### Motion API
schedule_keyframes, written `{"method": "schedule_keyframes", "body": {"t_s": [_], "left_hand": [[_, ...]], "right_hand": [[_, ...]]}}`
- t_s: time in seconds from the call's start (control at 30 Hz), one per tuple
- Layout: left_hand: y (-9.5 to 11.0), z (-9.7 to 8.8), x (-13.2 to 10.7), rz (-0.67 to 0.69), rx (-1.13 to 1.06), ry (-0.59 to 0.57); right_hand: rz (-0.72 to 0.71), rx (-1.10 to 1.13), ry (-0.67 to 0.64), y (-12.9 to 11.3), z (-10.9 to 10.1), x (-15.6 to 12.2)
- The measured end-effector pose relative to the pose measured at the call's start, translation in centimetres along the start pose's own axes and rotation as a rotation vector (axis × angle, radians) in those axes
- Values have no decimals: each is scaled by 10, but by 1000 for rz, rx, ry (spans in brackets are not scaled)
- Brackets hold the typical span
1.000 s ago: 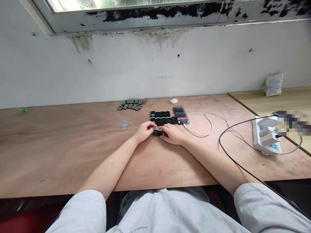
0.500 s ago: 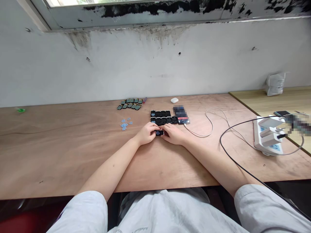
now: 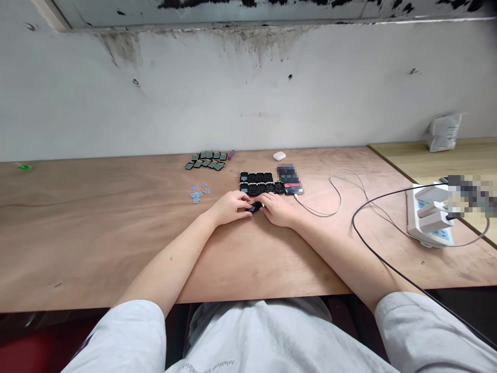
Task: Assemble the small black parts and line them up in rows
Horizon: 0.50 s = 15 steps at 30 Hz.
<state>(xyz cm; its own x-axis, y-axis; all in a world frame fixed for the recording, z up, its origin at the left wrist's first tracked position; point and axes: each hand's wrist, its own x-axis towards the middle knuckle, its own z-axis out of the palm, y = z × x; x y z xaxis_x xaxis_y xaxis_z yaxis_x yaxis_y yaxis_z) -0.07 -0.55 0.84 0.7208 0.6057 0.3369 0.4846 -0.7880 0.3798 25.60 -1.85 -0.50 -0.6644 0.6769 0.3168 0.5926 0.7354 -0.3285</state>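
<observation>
On the wooden table, a small black plastic casing with a bluish piece in it is held between my two hands. My left hand grips its left side, fingers closed around that edge. From the other side, my right hand closes on it with bent fingers. Just beyond my fingertips lie two rows of similar black casings, the leftmost ones with a bluish piece inside. Left of my left hand is a loose scatter of small translucent blue pieces.
Several small modules with greenish screens lie near the wall beside a thin purplish tool. A phone on a white cable and a white earbud case are at back right. A power strip with plugs stands far right.
The black casing is now tilted between my hands, and my left hand has shifted slightly left. The view has tipped down a little.
</observation>
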Motion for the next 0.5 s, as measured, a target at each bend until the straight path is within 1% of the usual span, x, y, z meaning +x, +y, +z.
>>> {"method": "schedule_keyframes", "body": {"t_s": [0.13,0.27,0.5], "left_hand": [[7,-2,1,12,43,-16],[8,3,1,10,13,-16],[2,6,1,-83,-105,-11]], "right_hand": [[-6,19,14,2,1,0],[-18,42,17,5,2,1],[-13,71,13,5,1,1]]}}
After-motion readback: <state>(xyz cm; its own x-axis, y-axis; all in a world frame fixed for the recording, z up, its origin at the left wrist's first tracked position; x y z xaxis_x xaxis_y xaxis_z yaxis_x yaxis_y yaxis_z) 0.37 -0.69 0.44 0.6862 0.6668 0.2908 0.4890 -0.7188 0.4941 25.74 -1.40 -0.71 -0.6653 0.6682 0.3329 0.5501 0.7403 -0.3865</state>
